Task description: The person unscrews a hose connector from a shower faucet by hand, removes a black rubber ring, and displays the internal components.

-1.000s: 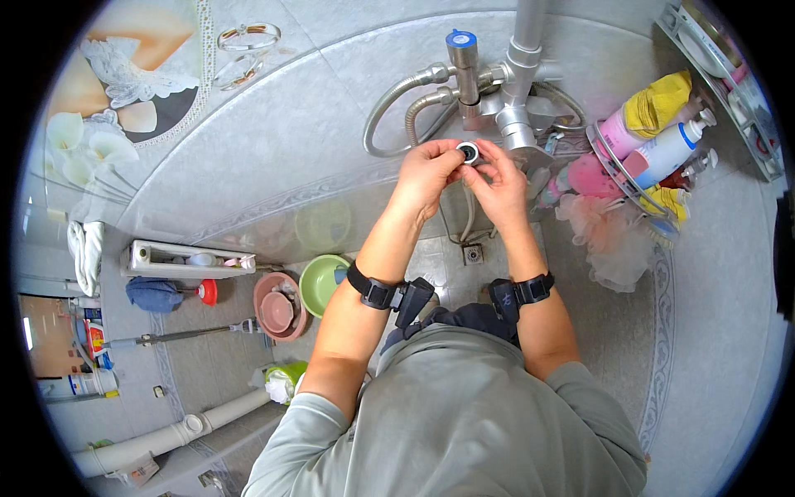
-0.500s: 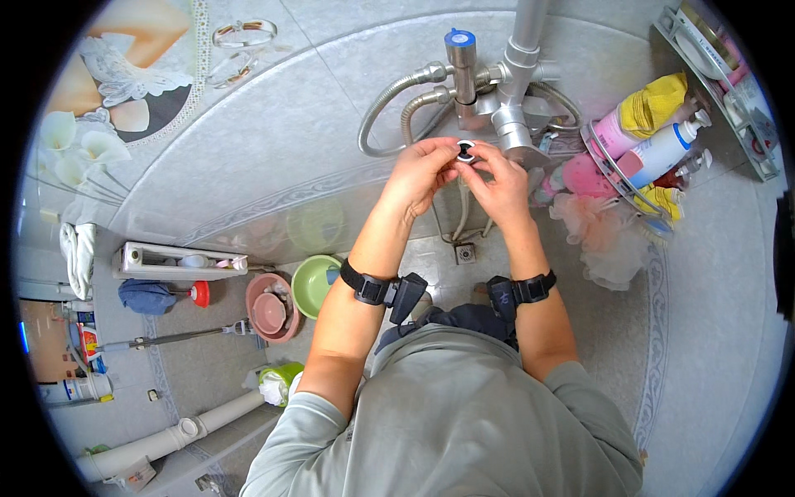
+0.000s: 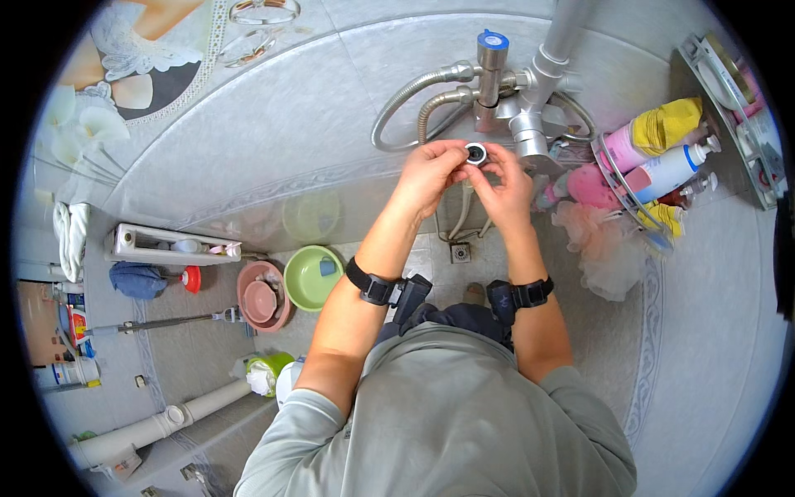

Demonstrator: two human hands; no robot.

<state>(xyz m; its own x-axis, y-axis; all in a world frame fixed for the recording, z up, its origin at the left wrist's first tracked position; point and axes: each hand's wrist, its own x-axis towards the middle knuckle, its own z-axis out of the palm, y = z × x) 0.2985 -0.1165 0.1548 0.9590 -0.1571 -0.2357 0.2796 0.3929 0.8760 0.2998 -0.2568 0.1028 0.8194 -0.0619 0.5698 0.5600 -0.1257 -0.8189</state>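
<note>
Ring [image 3: 475, 153] (perhaps plastic), grey tiled bathroom wall [image 3: 281, 108]

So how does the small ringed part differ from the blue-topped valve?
The ringed part is white-rimmed and dark-centred; the valve is silvery with a blue cap. The ringed part is smaller than the valve. The left hand and right hand hold the ringed part, while the valve is joined to hoses. Both show a round end.

- Ring-shaped piece [image 3: 475, 154]: white rim, black centre
- Valve [image 3: 490, 68]: silver, blue top
- Forearm straps [image 3: 370, 287]: black
- Shirt [image 3: 439, 406]: plain grey-green
- Round basin [image 3: 305, 286]: light green
- Neighbouring basin [image 3: 269, 328]: dull pink
- Bunched cloth [image 3: 667, 126]: bright yellow
- Mesh puff [image 3: 604, 257]: peach and whitish
- Wall tiles [image 3: 273, 124]: pale grey, faintly marbled
</note>
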